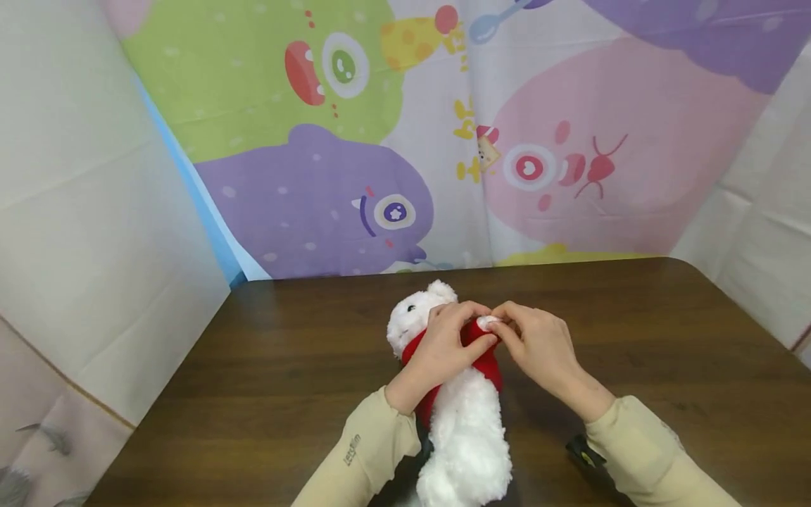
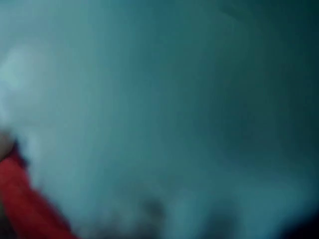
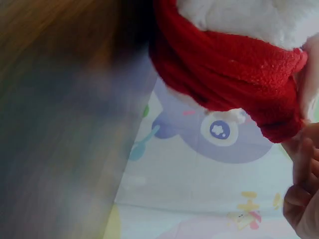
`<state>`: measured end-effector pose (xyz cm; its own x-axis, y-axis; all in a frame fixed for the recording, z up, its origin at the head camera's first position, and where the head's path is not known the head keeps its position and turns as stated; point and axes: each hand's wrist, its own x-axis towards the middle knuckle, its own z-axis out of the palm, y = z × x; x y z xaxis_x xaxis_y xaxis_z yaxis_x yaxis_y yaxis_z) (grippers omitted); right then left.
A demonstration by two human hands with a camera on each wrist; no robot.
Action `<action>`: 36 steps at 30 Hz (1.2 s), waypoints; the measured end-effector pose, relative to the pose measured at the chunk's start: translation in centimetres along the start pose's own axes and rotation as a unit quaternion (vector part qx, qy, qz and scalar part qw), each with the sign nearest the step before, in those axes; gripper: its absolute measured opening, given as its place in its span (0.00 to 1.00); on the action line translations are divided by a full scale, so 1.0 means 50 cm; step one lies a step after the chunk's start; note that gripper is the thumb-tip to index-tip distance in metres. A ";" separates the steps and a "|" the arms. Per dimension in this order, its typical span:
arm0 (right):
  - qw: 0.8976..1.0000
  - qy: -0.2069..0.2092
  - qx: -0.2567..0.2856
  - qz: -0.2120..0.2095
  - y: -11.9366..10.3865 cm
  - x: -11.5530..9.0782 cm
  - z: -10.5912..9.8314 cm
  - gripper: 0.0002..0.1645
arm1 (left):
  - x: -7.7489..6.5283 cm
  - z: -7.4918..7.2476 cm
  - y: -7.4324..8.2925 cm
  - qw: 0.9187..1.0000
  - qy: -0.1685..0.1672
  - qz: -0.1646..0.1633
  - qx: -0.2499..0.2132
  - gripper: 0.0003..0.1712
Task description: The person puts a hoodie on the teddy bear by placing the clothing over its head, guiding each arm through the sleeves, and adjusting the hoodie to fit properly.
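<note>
A fluffy white plush bear (image 1: 469,429) lies on the table with its head (image 1: 405,317) toward the far side, dressed in a red top (image 1: 488,362). My left hand (image 1: 446,345) lies across the bear's upper body, thumb and fingers gripping the red sleeve. At the sleeve's end, the fingertips of my right hand (image 1: 541,341) pinch the small white paw (image 1: 486,323). In the right wrist view the red fabric (image 3: 224,64) stretches toward fingers at the right edge. The left wrist view is mostly a blur, with red cloth (image 2: 25,199) at lower left.
The dark wooden table (image 1: 285,366) extends to both sides of the bear. A curtain with cartoon monsters (image 1: 355,190) hangs behind its far edge, and pale cloth (image 1: 95,176) hangs at the left. A black strap (image 1: 586,451) shows beside the right sleeve cuff.
</note>
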<state>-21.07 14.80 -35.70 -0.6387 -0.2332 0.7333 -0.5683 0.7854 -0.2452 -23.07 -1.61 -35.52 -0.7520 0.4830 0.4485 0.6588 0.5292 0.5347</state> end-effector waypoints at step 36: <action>0.969 -0.244 0.008 0.043 0.000 0.002 0.001 0.12 | -0.016 -0.081 -0.036 0.977 -0.204 -0.010 0.056 0.07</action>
<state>-21.19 14.74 -35.66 -0.8507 -0.4138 0.3242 -0.5081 0.8054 -0.3051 -23.74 -5.76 -33.92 -0.7094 0.6971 0.1035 0.6590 0.6042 0.4479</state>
